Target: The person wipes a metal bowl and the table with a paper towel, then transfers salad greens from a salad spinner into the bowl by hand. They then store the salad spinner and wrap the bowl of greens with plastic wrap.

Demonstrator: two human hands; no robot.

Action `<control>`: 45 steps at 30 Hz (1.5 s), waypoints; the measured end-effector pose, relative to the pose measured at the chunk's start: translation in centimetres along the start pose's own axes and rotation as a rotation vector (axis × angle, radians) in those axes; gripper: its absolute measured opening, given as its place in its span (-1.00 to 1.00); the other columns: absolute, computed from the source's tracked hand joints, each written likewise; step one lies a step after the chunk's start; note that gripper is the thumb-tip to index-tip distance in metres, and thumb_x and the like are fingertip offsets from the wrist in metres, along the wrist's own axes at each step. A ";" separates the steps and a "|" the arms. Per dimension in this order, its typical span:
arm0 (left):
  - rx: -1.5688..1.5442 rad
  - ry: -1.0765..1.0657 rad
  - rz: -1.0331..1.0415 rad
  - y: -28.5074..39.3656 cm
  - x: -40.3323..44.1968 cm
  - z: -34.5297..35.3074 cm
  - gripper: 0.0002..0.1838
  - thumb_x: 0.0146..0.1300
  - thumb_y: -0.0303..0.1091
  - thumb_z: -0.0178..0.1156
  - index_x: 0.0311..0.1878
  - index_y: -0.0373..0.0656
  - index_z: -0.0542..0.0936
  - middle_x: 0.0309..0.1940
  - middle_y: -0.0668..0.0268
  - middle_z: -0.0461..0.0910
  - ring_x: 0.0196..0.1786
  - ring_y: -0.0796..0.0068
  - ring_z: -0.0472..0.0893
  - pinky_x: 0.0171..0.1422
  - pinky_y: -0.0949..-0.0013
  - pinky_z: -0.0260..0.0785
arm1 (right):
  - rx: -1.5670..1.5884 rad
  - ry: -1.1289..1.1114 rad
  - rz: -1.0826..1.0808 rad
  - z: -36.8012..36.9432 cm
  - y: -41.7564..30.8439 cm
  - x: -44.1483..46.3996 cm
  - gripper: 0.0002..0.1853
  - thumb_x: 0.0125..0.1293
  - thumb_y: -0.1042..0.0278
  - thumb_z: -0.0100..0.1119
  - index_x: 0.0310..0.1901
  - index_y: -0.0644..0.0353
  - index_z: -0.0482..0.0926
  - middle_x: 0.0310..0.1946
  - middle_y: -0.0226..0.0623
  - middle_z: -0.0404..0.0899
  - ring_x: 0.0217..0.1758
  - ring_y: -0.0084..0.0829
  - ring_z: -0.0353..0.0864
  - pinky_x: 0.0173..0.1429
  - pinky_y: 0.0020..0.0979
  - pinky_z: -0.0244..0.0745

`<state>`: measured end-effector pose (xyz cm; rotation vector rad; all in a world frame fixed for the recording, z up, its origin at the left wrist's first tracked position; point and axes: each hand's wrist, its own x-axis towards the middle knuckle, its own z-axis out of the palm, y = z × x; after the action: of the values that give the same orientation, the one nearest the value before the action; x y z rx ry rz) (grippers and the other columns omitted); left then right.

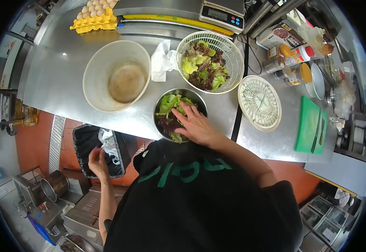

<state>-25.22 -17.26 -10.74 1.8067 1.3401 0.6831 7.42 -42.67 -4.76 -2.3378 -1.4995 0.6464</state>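
Note:
My right hand point(195, 126) rests with its fingers spread on the lettuce point(169, 103) in a steel bowl point(204, 103). Green and dark red leaves show around the fingers. Out to the side, my left hand point(98, 163) is above a black-lined bin point(80, 145), its fingers curled together; whatever they may hold cannot be made out. Behind the steel bowl stands a white plastic salad-spinner basket point(236, 54) with more mixed lettuce point(204, 67). A large whitish tub point(92, 75) stands left of the bowl, with a brownish bottom.
Crumpled white paper point(162, 63) lies between tub and basket. A spinner lid point(260, 103) lies right of the basket. Farther right, knives point(317, 132) rest on a green cutting board point(304, 126). A scale point(223, 17), egg trays point(93, 22) and several jars point(299, 74) line the back.

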 end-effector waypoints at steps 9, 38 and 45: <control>0.001 -0.440 0.821 25.1 -0.6 12.9 -0.64 0.00 -0.44 0.40 -0.08 -0.24 0.63 0.05 0.12 0.56 0.09 0.15 0.55 0.18 0.25 0.36 | -0.373 0.263 -0.022 -14.9 8.8 4.3 0.05 -0.13 -0.02 0.46 0.42 -0.15 0.09 0.35 -0.12 0.16 0.33 -0.08 0.26 0.28 -0.11 0.40; -0.111 -0.823 0.489 30.9 3.8 32.7 -0.42 -0.13 -0.36 0.50 0.06 -0.21 0.59 -0.05 0.14 0.63 0.02 0.32 0.60 0.18 0.37 0.37 | -0.039 0.326 0.043 -12.5 15.3 8.3 -0.48 0.00 0.54 0.28 0.01 0.20 0.27 -0.06 0.05 0.42 -0.07 0.12 0.53 -0.02 -0.04 0.49; -0.215 -0.765 0.568 34.9 3.2 29.0 -0.43 -0.16 -0.38 0.51 0.03 -0.19 0.61 -0.06 0.15 0.64 -0.02 0.29 0.63 0.16 0.34 0.41 | -0.046 0.463 0.009 -16.2 12.1 6.3 -0.46 -0.04 0.64 0.25 0.02 0.15 0.30 -0.06 -0.01 0.43 -0.07 0.12 0.52 -0.04 -0.07 0.53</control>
<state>17.37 -27.13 1.85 1.9751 0.2424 0.3232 27.42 -42.02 2.15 -2.3165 -1.2988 0.0571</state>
